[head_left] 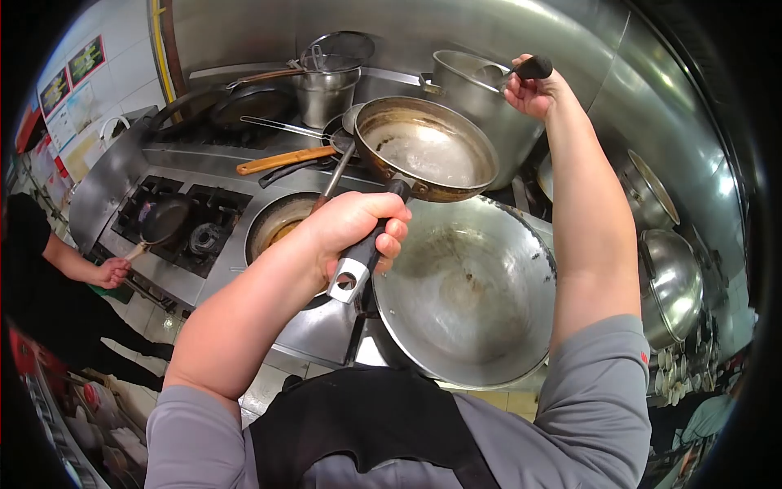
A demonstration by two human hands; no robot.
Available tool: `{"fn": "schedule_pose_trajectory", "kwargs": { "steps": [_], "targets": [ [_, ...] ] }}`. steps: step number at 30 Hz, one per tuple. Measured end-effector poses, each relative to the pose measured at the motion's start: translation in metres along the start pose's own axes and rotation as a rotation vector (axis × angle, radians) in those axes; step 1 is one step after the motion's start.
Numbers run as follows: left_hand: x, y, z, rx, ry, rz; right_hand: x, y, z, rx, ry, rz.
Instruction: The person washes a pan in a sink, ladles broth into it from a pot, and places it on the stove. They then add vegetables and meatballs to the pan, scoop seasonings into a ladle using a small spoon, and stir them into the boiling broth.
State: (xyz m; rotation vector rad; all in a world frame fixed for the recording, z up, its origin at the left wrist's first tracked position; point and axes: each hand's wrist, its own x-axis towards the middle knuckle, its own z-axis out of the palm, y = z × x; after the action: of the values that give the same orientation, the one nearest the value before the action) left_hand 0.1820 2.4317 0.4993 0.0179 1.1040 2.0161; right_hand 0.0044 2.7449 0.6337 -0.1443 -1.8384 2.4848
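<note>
My left hand [366, 232] is wrapped round the black handle of a frying pan [428, 147], which is raised over the back rim of a large wide metal pan [472, 285]. The frying pan's inside looks wet and shiny. At the back right, my right hand [533, 94] grips a utensil with a black handle end [534, 68]; its far part is inside a tall metal pot [468, 69] and is hidden. Another pan [265, 224] with brownish liquid sits on the stove, partly behind my left forearm.
A wooden handle [285, 160] and a strainer over a metal container [326, 94] are at the back. On the left, a co-worker's hand [112, 272] holds a small black pan [166, 218] over a burner. Metal bowls [672, 285] hang at right.
</note>
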Motion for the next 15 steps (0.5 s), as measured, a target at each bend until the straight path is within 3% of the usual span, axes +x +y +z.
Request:
{"fn": "schedule_pose_trajectory", "kwargs": {
  "steps": [5, 9, 15],
  "targets": [
    [-0.005, -0.003, 0.005, 0.026, 0.006, 0.026, 0.019, -0.007, -0.002, 0.215, -0.085, -0.034],
    [-0.009, -0.003, 0.007, 0.002, -0.028, 0.004, 0.028, -0.022, 0.001, 0.513, -0.012, -0.139],
    [-0.006, -0.002, 0.008, 0.014, 0.004, 0.022, 0.038, -0.06, 0.002, 0.694, -0.066, -0.098]
  ]
}}
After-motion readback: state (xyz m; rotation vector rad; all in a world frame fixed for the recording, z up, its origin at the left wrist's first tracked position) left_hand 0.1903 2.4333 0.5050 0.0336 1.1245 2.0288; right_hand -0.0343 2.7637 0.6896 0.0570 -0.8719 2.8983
